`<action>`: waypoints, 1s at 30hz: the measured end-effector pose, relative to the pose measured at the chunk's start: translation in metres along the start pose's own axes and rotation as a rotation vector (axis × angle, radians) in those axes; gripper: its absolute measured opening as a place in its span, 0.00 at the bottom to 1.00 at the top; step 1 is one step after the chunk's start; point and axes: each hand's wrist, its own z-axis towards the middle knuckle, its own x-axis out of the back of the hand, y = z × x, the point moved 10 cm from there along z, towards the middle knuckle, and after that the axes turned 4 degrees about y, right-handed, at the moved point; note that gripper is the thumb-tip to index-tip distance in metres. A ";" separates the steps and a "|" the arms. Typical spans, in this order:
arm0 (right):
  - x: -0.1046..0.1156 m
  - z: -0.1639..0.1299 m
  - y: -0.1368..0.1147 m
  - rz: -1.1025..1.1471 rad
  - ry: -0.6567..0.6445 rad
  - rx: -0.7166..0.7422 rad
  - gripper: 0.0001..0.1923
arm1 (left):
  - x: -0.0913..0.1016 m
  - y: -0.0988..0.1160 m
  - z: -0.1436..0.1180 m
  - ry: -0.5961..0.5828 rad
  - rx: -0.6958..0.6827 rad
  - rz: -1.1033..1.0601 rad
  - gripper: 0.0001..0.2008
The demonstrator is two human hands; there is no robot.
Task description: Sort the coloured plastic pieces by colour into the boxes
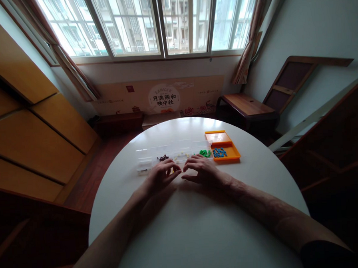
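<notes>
Over the middle of the table, my left hand (163, 174) has its thumb and forefinger brought together in a pinch. Whatever sits at its fingertips is too small to make out; a bit of yellow (173, 171) shows between its fingers. Facing it, my right hand (202, 170) is curved, with a gap between thumb and forefinger, its tips close to the left ones. Just behind both hands lies a clear plastic compartment box (144, 152). Dark brown pieces (164, 157), pale yellow pieces (183, 155) and green pieces (205, 153) sit in separate compartments, partly hidden by my fingers.
An orange tray (234, 152) holding small blue pieces (219, 152) stands right of the clear box. Everything rests on a round white table (184, 237). Beyond it are a wooden stool (246, 104) at right, a window, and wooden cabinets (26, 138) at left.
</notes>
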 end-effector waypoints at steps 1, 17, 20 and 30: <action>0.000 0.000 0.000 -0.005 0.009 0.003 0.08 | 0.000 0.000 0.000 0.002 0.009 -0.007 0.12; 0.013 -0.003 0.018 -0.079 0.167 -0.163 0.06 | 0.009 0.001 0.001 0.041 -0.017 -0.015 0.10; 0.022 -0.009 0.034 -0.128 0.238 -0.311 0.08 | 0.007 0.000 -0.001 0.016 -0.026 0.039 0.07; 0.022 -0.009 0.040 -0.108 0.234 -0.381 0.03 | -0.012 0.004 -0.006 -0.083 -0.102 0.117 0.05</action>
